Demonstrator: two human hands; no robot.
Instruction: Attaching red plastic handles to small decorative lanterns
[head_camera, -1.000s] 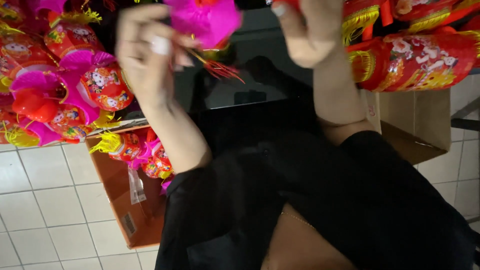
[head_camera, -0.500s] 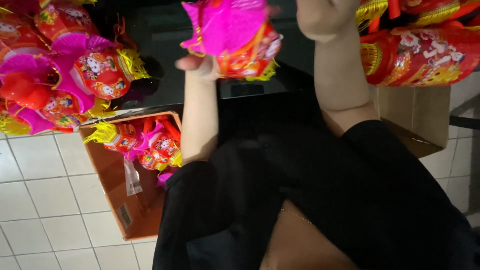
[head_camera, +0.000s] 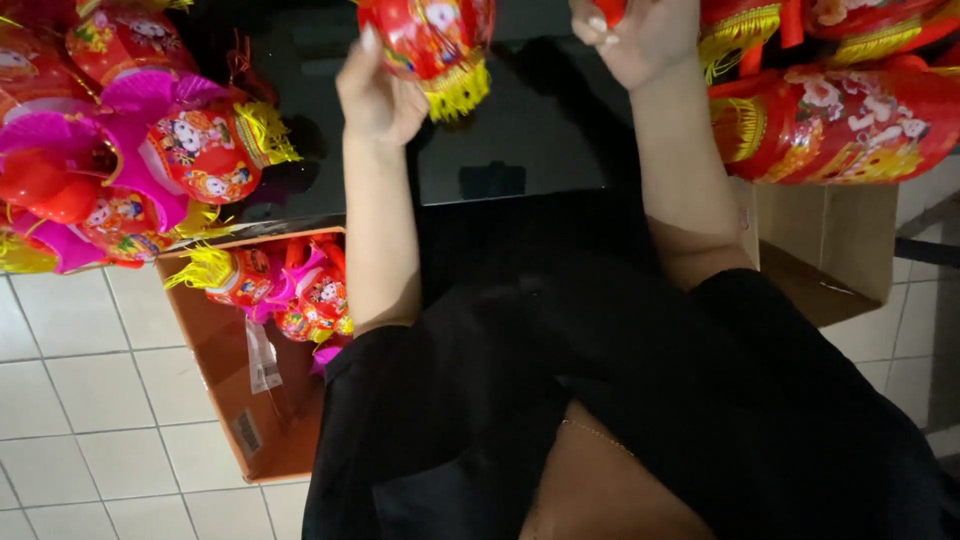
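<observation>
Left hand (head_camera: 380, 95) cups the red lantern (head_camera: 435, 45) with its yellow fringe, over the black counter (head_camera: 520, 150) far edge; its pink top seen earlier is gone from view. Right hand (head_camera: 640, 40) pinches something red, unclear what.

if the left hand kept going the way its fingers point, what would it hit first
The left hand points up and slightly right, its fingertips already against the red paper lantern with the yellow fringe. So it would meet that lantern first; what lies beyond it is cut off by the picture's top edge.
</observation>
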